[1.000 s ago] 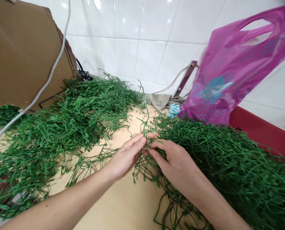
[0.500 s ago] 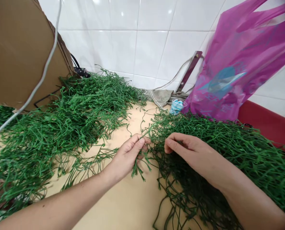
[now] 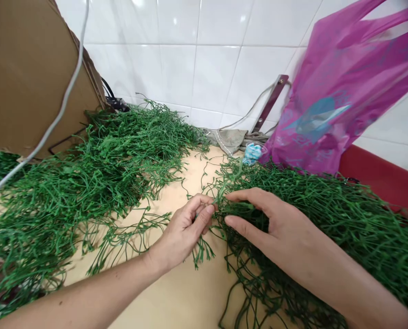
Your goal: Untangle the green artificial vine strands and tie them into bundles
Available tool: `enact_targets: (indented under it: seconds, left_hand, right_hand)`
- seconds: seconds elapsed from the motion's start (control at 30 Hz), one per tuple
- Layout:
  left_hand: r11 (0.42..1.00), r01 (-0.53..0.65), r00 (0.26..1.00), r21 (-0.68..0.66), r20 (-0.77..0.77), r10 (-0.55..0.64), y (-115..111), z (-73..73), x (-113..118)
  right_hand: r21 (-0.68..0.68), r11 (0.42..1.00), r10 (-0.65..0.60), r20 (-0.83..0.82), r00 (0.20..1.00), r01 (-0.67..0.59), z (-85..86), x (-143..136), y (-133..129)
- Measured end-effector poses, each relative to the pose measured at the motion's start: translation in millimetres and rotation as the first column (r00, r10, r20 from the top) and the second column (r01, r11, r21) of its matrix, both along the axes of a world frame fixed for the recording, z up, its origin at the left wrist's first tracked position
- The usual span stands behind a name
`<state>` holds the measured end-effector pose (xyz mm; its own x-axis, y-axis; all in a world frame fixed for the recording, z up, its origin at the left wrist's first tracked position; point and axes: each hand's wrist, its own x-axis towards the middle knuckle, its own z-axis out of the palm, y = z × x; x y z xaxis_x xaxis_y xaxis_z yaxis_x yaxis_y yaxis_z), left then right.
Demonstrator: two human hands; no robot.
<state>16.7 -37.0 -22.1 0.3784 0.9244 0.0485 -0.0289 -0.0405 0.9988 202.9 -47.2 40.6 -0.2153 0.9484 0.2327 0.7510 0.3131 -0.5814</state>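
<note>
My left hand (image 3: 186, 230) is closed, thumb against fingers, on a small bunch of thin green artificial plant stems (image 3: 203, 252). Their forked tips hang out below the fist, and blurred strands extend above it toward the right. Just to its right, my right hand (image 3: 279, 228) has thumb and forefinger apart, with nothing held between them. Its fingertips are close to the strands above my left hand; whether they touch cannot be made out. Beneath and behind the right hand is a large heap of green stems (image 3: 354, 214).
Another heap of stems (image 3: 111, 164) covers the left of the tan tabletop (image 3: 162, 297). A cardboard box (image 3: 29, 73) and a white cable (image 3: 63, 105) stand at left. At the back are a grey cloth (image 3: 231, 138), a blue-white scrunched item (image 3: 252, 153) and a pink plastic bag (image 3: 354, 82).
My right hand has opened its thumb and fingers and moved slightly left toward my left hand. The left hand stays in nearly the same place, still gripping stems.
</note>
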Motion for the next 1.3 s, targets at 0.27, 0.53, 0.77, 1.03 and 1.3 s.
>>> enact_targets:
  seconds: [0.27, 0.53, 0.77, 1.03, 1.3]
  left_hand:
    - [0.994, 0.032, 0.987, 0.107, -0.162, -0.014, -1, 5.0, -2]
    - [0.999, -0.04, 0.999, 0.033, 0.012, 0.04, 4, 2.3, 0]
    - [0.987, -0.005, 0.978, -0.16, 0.206, 0.038, 0, 6.7, 4]
    - [0.99, -0.039, 0.958, -0.138, 0.276, 0.076, 7, -1.0, 2]
    - [0.998, -0.066, 0.962, -0.025, 0.264, 0.07, 12, -11.0, 4]
  right_hand:
    - [-0.066, 0.996, 0.041, -0.282, 0.958, -0.062, -14.3, -20, 7]
    - [-0.086, 0.995, 0.02, -0.395, 0.919, -0.059, -22.5, -24, 5]
    - [-0.214, 0.977, -0.111, -0.55, 0.828, -0.011, -31.5, -21, 12]
    - [-0.145, 0.989, -0.074, -0.53, 0.844, -0.004, -35.3, -32, 6]
    - [-0.338, 0.94, -0.219, -0.703, 0.677, -0.047, -49.8, -31, 15]
